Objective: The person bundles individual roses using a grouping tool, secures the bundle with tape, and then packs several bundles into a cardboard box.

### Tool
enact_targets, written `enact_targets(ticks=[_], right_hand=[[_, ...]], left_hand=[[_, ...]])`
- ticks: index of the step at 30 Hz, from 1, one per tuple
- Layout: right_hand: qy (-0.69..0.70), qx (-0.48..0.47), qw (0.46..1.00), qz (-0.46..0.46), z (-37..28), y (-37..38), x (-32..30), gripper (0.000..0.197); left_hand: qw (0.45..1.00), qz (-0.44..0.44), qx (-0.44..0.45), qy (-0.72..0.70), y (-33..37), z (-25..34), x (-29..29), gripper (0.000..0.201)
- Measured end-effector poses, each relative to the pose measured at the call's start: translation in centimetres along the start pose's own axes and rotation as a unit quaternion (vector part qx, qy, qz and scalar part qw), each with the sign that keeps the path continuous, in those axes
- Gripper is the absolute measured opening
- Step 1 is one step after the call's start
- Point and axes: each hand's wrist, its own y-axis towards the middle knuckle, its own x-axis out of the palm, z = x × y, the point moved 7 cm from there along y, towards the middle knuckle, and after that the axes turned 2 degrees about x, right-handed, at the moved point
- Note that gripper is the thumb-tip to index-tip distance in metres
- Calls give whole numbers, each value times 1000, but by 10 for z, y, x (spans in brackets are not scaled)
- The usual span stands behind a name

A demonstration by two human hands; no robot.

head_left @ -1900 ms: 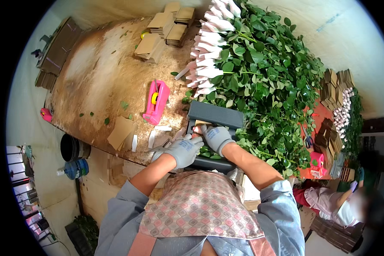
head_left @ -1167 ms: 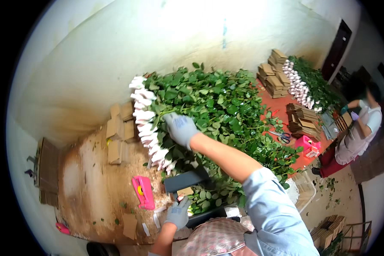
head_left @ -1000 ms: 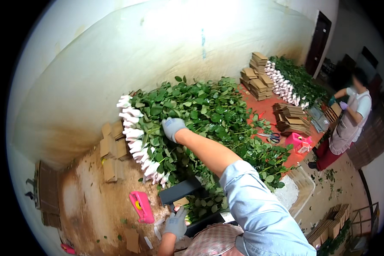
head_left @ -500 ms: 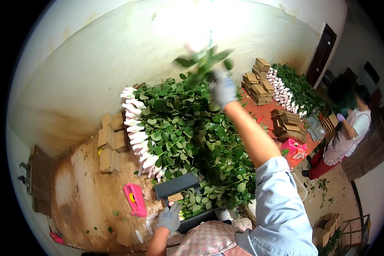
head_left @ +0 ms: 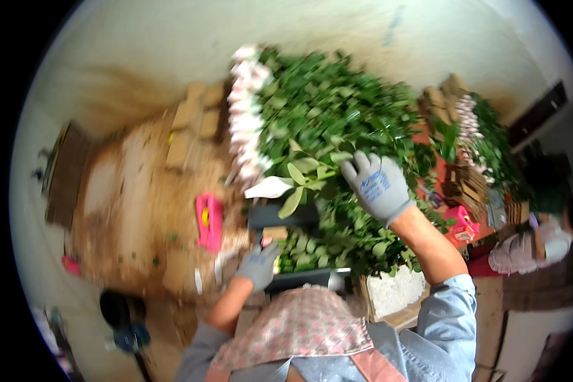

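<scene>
Right hand (head_left: 377, 184) grips a leafy flower stem (head_left: 313, 185), left hand's (head_left: 259, 266) hold indeterminable; leaves may tear if snagged against the dark box (head_left: 281, 217).

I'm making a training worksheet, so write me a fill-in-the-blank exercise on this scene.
1. The gray-gloved right hand holds a leafy green flower stem whose wrapped head is ____.
2. The pink plastic tape dispenser stands to the ____ of the gray-gloved left hand.
3. The dispenser's tape roll is ____.
Missing words: white; left; yellow.
</scene>
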Motion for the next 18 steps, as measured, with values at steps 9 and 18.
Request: enact_targets(ticks=[9, 18], right_hand=[[83, -54, 953, -286, -124, -121, 211, 26], [42, -5, 948, -314, -134, -95, 166, 16]], left_hand=[[1000, -18, -10, -8, 8, 7, -3, 62], [999, -42, -22, -15, 6, 7, -6, 58]])
